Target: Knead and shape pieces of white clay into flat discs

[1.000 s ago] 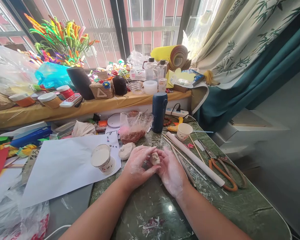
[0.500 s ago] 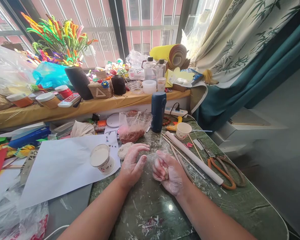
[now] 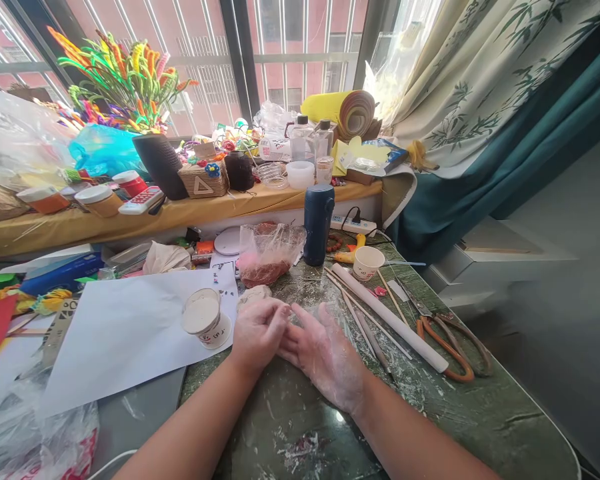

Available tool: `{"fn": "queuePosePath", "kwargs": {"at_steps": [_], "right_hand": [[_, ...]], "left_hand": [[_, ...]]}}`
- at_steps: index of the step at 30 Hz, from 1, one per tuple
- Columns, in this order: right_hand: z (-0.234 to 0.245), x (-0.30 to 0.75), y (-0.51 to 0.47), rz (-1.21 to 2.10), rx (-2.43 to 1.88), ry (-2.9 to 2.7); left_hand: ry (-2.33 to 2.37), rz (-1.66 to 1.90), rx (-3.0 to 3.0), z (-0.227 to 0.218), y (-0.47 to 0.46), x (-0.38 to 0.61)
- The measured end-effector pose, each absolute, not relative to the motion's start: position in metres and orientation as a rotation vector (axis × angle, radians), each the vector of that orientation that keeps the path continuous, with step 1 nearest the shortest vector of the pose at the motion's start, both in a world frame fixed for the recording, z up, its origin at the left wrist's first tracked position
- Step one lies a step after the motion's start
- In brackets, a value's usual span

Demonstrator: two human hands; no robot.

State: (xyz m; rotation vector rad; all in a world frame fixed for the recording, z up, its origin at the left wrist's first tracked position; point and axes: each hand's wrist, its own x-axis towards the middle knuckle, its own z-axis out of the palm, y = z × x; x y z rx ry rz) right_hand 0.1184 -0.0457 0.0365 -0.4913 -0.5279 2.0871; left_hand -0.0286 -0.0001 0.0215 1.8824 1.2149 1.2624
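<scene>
We have both hands together over the dark table [image 3: 260, 427]: our left hand [image 3: 257, 337] curls inward with its thumb laid over, while our right hand [image 3: 327, 357] lies spread, palm up, its fingertips reaching to the left. Whether anything is tucked inside the left we cannot tell.

The pale lump [image 3: 254, 293] sits at eleven o'clock from our hands, just behind the left knuckles and partly hidden by them. It looks like clay or dough, so we judge it soft, light and easily dented, perhaps a little tacky; the white dusting on our palms should help it release. We would cup it low around its sides rather than pinch the edge.

At ten o'clock a filled paper cup [image 3: 201, 312] stands on the white sheet [image 3: 115, 333], near enough for our left elbow to knock. The reddish bag [image 3: 265, 267] slumps just short of twelve, behind the lump, and the blue bottle [image 3: 319, 227] stands past it, closing off the far side. Thin sticks [image 3: 375, 320] and a white rod [image 3: 390, 317] crowd two o'clock; scissors [image 3: 445, 340] lie at three.
</scene>
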Motion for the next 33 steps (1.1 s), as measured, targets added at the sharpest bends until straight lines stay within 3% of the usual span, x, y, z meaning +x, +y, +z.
{"fn": "queuePosePath", "kwargs": {"at_steps": [3, 8, 14, 18, 28, 30, 33], "right_hand": [[0.026, 0.117, -0.043, 2.089, -0.646, -0.471], [0.023, 0.117, -0.041, 2.121, -0.581, -0.431], [0.023, 0.119, -0.039, 2.0, -0.525, -0.21], [0.022, 0.129, -0.029, 1.792, -0.654, -0.052], [0.025, 0.134, -0.03, 1.861, -0.979, -0.297], [0.02, 0.136, -0.027, 1.665, -1.06, -0.394], [0.012, 0.137, -0.026, 1.098, -1.116, -0.576]], "left_hand": [[1.153, 1.331, 1.518, 0.017, 0.0, -0.029], [1.047, 1.243, 1.406, 0.017, -0.006, -0.021], [0.667, 0.961, 2.011, 0.033, -0.019, -0.009], [0.655, 1.186, 2.103, 0.031, -0.022, -0.009], [0.973, 1.494, 1.745, 0.012, -0.002, -0.017], [1.011, 1.515, 1.628, 0.011, 0.0, -0.016], [0.924, 1.466, 1.332, 0.009, 0.0, -0.014]]}}
